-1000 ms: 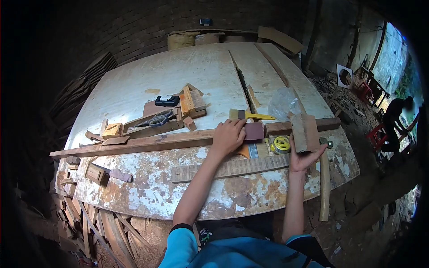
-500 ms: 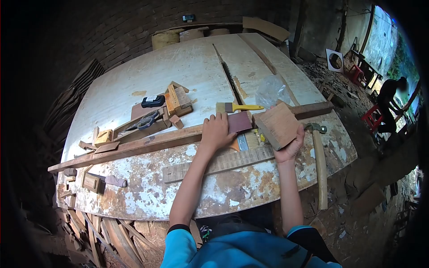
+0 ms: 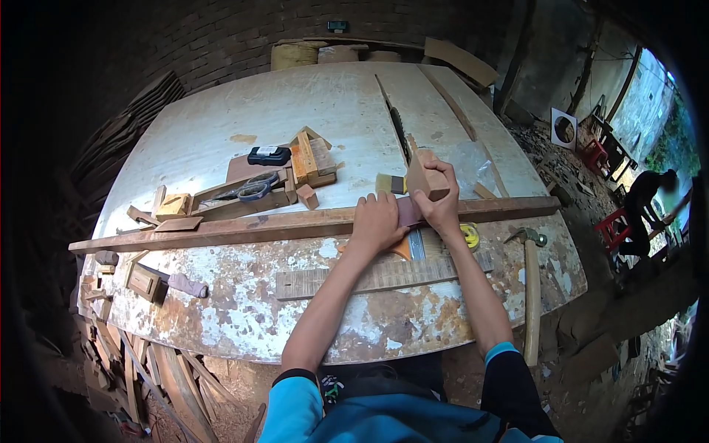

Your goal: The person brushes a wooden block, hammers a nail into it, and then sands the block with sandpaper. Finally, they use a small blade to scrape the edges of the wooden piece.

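My left hand presses down on a dark red sheet of sandpaper that lies over a long wooden strip. The strip runs left to right across the worn white table. My right hand grips a wooden block and holds it tilted, right against the sandpaper and beside my left hand. A yellow-handled brush lies just behind my hands, mostly hidden by the block.
A hammer hangs over the table's right front edge. A flat board, a yellow tape roll, scissors, a black case and several wood offcuts lie around. Another person stands far right. Scrap wood is piled below left.
My right hand has carried the wooden block from the right, in and over to the sandpaper beside my left hand. My left hand has stayed on the sandpaper.
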`<state>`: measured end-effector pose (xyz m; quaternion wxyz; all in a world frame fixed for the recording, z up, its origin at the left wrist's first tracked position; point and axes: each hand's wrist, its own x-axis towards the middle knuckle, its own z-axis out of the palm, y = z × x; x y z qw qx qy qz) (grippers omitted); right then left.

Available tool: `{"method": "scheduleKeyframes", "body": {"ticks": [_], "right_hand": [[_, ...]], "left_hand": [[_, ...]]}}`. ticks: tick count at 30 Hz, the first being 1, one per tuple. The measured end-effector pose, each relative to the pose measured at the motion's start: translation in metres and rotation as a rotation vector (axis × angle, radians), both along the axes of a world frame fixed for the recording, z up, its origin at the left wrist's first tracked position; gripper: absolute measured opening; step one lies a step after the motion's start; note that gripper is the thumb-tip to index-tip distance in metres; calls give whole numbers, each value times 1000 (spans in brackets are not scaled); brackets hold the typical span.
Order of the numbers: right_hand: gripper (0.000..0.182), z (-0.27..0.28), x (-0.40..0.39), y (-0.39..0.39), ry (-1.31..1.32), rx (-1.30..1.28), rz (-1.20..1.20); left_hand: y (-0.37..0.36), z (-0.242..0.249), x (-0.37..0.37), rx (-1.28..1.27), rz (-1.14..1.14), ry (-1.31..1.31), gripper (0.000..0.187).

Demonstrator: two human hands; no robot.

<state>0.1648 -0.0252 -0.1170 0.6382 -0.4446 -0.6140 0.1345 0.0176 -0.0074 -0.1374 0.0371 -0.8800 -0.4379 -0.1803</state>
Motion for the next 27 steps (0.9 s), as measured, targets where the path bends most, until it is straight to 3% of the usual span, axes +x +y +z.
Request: {"method": "scheduleKeyframes", "body": {"ticks": [7, 11, 18, 22, 27], "right_hand": [[46, -15, -7, -40, -21, 66, -5], [47, -6, -12, 10, -86, 33, -134], [47, -18, -10, -56, 38, 13, 28], [47, 5, -8, 9, -17, -126, -151], [47, -25, -16, -61, 40, 48, -69]], "left_hand": [[7, -5, -3, 26, -54, -21, 48], [7, -4, 0, 15, -32, -46, 48], [10, -4, -6, 25, -88, -76, 47], [8, 2, -2, -17, -81, -90, 46], [10, -3, -3, 14, -111, -93, 46]]}}
